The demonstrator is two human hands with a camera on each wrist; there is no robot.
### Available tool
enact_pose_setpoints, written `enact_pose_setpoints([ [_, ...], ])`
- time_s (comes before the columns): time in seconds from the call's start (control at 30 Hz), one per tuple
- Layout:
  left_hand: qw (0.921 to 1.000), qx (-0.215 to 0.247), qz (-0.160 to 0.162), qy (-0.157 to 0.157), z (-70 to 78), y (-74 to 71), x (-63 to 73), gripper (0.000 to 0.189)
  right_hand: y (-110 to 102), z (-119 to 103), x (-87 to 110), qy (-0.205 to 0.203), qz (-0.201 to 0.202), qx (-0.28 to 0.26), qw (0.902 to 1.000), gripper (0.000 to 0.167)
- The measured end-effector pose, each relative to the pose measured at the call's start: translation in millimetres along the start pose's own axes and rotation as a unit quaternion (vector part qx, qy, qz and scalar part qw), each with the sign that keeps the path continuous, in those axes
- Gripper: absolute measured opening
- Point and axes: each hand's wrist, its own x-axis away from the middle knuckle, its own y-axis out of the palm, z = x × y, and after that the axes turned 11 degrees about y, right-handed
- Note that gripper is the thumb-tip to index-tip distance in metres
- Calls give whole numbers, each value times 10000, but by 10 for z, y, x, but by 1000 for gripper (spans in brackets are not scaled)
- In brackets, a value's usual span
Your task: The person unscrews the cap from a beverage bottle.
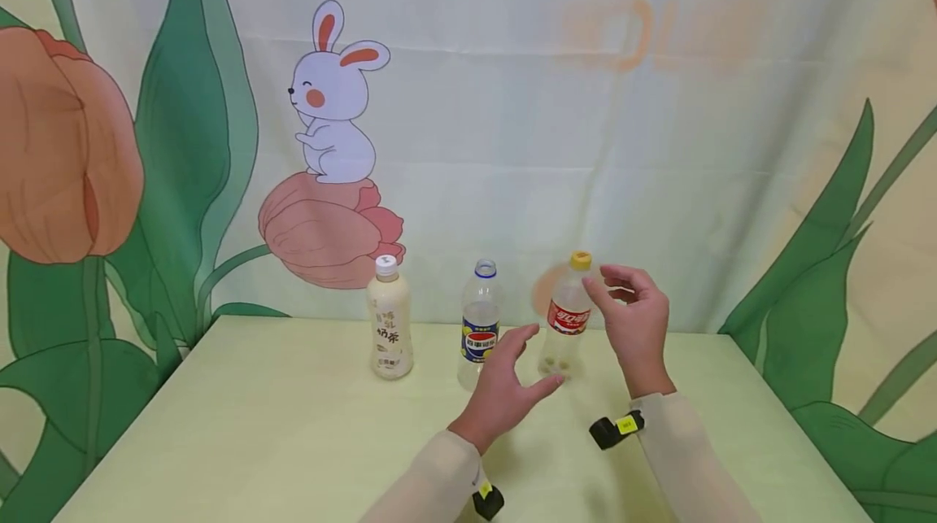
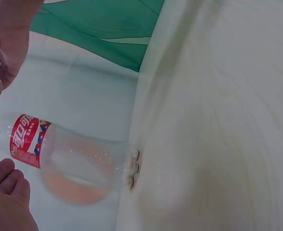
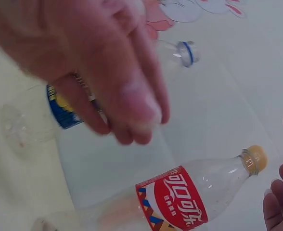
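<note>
A clear cola bottle (image 1: 568,317) with a red label and a yellow cap (image 1: 581,260) stands upright towards the back of the table. My left hand (image 1: 505,393) hovers in front and to its left, thumb and fingers spread wide apart. To the right of the cap and neck, my right hand (image 1: 638,328) is raised with loosely bent fingers and holds nothing. In the right wrist view a gap shows between the yellow cap and the right fingertips (image 3: 272,199). Partly behind the left hand stands a clear bottle (image 1: 481,315) with a blue label, its mouth uncapped.
A cream-coloured milk tea bottle (image 1: 390,324) with a white cap stands on the left of the row. The pale yellow table (image 1: 241,425) ends at a hanging cloth (image 1: 476,141) printed with a rabbit and tulips, close behind the bottles.
</note>
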Motion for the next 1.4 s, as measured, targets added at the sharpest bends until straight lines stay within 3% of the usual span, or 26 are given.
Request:
enact_pose_setpoints([
  [0.23,9982,353,115,-474,-45,225,-206,78,97,9,-236,160,175,-323,9992,43],
  [0.5,9961,-30,263,-847,-112,313,-356,85,152,80,-369,176,175,-27,9997,49],
  [0.67,9932,77,365,-1100,-133,368,-455,89,182,130,-422,260,76,-73,9996,51],
  [0.9,9916,101,571,-1154,-167,462,-566,91,246,166,-457,328,-107,-44,9994,54],
  [1.1,9900,151,537,-1297,-161,497,-620,90,239,185,-466,509,-159,-14,9986,52],
  [1.23,9909,198,545,-1216,-177,510,-662,85,239,190,-476,581,-215,42,9981,56],
  [1.4,9911,118,585,-1187,-205,559,-724,79,231,186,-486,521,-148,53,9985,49],
])
